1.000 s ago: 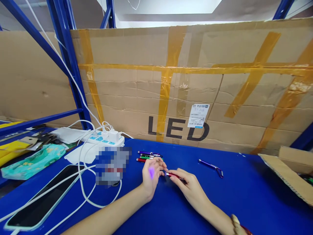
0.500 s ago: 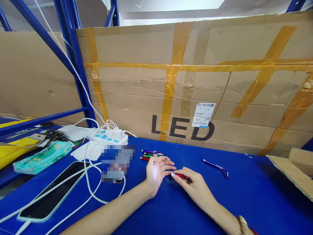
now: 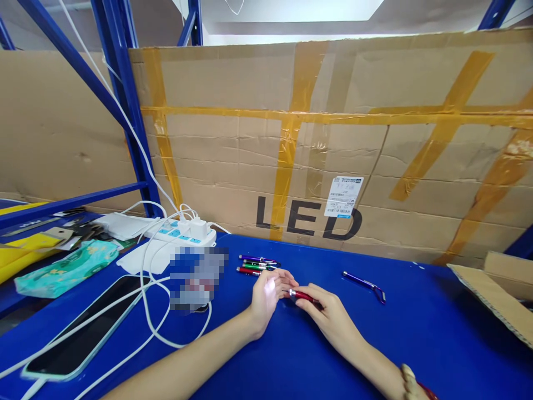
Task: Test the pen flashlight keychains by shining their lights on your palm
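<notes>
My right hand (image 3: 323, 314) pinches a small red pen light (image 3: 303, 295) and points its tip at my left palm. My left hand (image 3: 268, 293) is held open beside it, palm facing the light, with a white glow on the palm. Both hands hover just over the blue table (image 3: 416, 344). Behind my left hand lie a few more pen lights (image 3: 256, 264) in purple, green and red. A single purple pen light (image 3: 363, 284) with a clip lies to the right.
A taped cardboard sheet marked LED (image 3: 308, 166) stands along the back. At left are a white power strip (image 3: 183, 236) with cables, a phone (image 3: 83, 328) lying flat, and a teal packet (image 3: 66, 269). An open cardboard box (image 3: 495, 291) sits at the right edge.
The spot on my left palm went from purple to white. Both hands stayed almost in place, and the view shifted slightly.
</notes>
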Demonstrator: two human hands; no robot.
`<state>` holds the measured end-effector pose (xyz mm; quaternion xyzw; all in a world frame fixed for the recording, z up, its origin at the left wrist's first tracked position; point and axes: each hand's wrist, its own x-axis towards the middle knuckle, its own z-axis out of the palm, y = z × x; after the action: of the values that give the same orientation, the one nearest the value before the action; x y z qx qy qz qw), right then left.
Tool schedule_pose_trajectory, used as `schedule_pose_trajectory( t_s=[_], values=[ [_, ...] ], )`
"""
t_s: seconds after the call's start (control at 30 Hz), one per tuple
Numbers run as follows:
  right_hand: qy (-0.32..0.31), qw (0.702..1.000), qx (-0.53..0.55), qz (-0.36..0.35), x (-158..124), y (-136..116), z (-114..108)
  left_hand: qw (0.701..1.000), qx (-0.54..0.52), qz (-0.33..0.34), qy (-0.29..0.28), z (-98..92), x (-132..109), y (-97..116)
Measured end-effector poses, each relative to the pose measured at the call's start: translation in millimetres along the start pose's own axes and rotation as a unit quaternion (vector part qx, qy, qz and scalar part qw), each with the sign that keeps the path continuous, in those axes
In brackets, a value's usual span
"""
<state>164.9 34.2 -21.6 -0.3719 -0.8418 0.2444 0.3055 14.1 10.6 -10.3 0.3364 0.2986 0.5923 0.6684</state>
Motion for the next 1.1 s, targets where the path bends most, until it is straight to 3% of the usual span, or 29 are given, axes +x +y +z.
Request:
schedule_pose_trajectory(
  t_s=[0.3,1.1],
  values=[
    [-0.037,0.999,0.005,0.011,0.3,1.1,-2.6,1.0,-0.002,0.01,0.0,0.8,-1.1,0.1],
    [-0.027,1.0,-0.012,-0.004,-0.9,3.8,2.3,1.0,0.007,0.011,-0.01,-3.1,-0.1,-3.8]
  ],
)
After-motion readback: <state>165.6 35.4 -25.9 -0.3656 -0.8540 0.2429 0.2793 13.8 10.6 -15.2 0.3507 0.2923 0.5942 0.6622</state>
